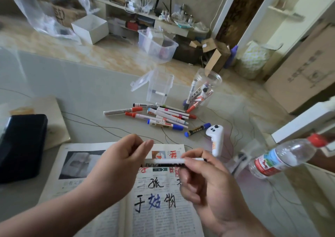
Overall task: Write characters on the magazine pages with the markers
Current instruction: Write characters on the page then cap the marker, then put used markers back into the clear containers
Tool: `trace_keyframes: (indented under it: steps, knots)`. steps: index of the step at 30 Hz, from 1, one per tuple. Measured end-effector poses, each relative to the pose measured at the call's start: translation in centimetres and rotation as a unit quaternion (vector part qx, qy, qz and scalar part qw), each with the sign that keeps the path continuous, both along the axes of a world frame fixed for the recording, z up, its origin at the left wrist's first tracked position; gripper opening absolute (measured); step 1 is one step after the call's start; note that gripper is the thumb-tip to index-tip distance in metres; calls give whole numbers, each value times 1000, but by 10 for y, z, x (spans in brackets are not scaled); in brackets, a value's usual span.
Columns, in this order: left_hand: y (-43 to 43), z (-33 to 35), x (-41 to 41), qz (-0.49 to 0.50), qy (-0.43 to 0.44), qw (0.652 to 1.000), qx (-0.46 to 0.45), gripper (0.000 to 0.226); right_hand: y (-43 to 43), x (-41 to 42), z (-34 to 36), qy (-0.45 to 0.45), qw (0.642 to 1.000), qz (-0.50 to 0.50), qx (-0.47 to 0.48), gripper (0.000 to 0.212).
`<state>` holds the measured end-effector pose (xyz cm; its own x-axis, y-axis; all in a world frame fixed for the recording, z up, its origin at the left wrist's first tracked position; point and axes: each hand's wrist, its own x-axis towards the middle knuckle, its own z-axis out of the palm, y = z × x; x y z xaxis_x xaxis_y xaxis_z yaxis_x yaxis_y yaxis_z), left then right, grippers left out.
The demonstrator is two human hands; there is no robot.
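An open magazine (101, 216) lies on the table in front of me, with black and blue characters (155, 202) written on its right page. Above the page both hands hold one white marker (170, 161) level. My left hand (119, 162) grips its left end, fingers curled round it. My right hand (203, 178) pinches the barrel near its right end, where a dark tip shows. A pile of several markers (159, 116) with red, blue and pink caps lies farther back on the table.
A clear jar (211, 80) holding markers and an open clear box (159, 88) stand behind the pile. A white controller (215, 138) and a tilted water bottle (282, 157) are at the right. A black case (21, 146) sits at the left. A blue-capped marker (197, 129) lies alone.
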<state>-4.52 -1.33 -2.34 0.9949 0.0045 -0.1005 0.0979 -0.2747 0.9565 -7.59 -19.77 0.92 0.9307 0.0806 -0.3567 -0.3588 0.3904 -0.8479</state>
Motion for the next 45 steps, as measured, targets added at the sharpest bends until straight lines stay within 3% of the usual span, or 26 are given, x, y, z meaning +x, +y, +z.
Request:
trace_keyframes:
  steps: [4, 7, 10, 14, 18, 22, 28, 34, 36, 38, 42, 45]
  knots:
    - [1, 6, 4, 0, 55, 991, -125, 53, -4, 8, 13, -75, 994, -45, -61, 12]
    - [4, 8, 4, 32, 69, 972, -222, 50, -16, 25, 30, -133, 980, -77, -124, 12]
    - [5, 11, 7, 22, 44, 982, -182, 35, -31, 56, 48, -179, 952, -126, -213, 14]
    - [9, 17, 19, 13, 12, 997, -72, 28, -45, 111, 69, -222, 889, -194, -349, 17]
    - [17, 44, 29, 18, -75, 997, -31, 23, -61, 174, 82, -239, 849, -235, -408, 17]
    - [24, 55, 34, 34, -131, 990, -27, 15, -71, 225, 80, -200, 839, -250, -439, 19]
    - [28, 42, 37, 31, -118, 993, 1, 18, -77, 261, 43, -84, 876, -208, -427, 27]
    - [31, 38, 38, 39, -105, 994, -6, 17, -66, 246, 14, -144, 827, -227, -493, 22]
    - [33, 36, 38, 43, -95, 995, -9, 16, -58, 229, -5, -168, 801, -185, -544, 15]
    - [35, 35, 38, 47, -86, 995, -12, 15, -47, 208, -30, -165, 768, -81, -613, 8]
    - [37, 34, 36, 54, -80, 995, -8, 16, -25, 181, -71, -141, 667, 149, -716, 18]
    - [38, 32, 35, 59, -77, 995, 2, 17, -12, 180, -82, -173, 597, 212, -754, 34]
